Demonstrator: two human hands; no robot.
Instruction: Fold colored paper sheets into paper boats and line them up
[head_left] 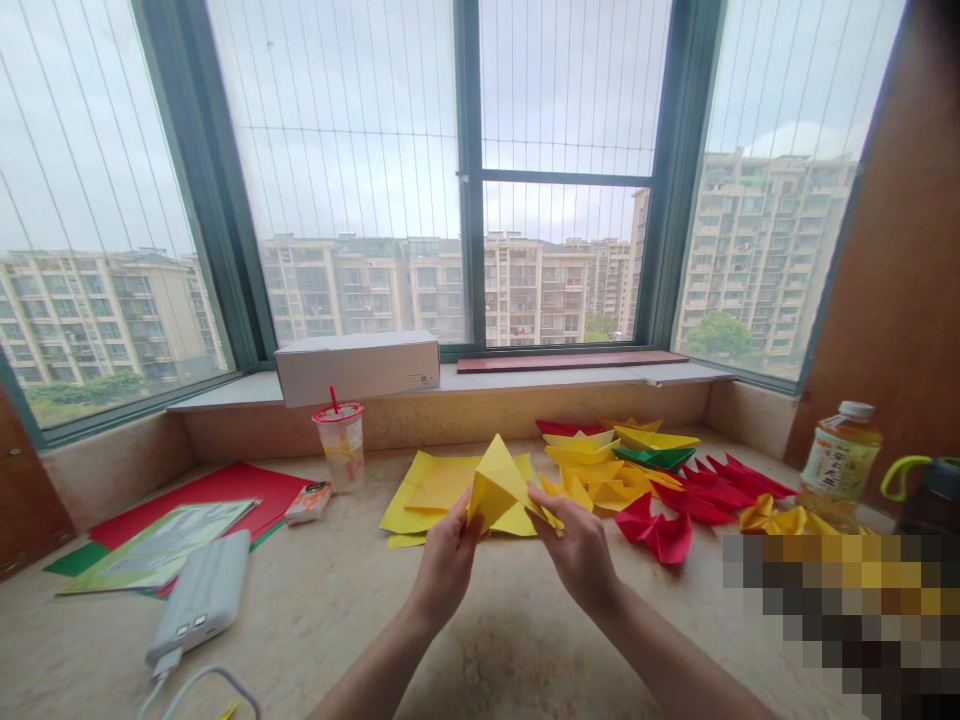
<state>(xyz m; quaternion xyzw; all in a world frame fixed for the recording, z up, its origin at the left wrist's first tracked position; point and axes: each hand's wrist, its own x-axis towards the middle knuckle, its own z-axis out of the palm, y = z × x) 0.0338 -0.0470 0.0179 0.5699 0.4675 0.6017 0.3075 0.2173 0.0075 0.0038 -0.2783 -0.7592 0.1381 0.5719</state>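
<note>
Both hands grip a partly folded piece of yellow origami paper (498,480), raised above the counter with a pointed peak at its top. My left hand (448,555) pinches its left lower side. On the opposite edge, my right hand (576,550) is closed, thumb on top. Behind the piece lie flat yellow paper sheets (420,490), partly hidden by it. To the right sit several folded yellow boats (600,475), a green folded boat (656,457) and red folded papers (657,532).
Left on the counter (315,620) are red sheets (277,490), a white power bank (202,590) with a cable, a tissue pack (308,502) and a plastic cup (341,445) with a straw. A bottle (836,465) stands right. A white box (360,368) rests on the sill.
</note>
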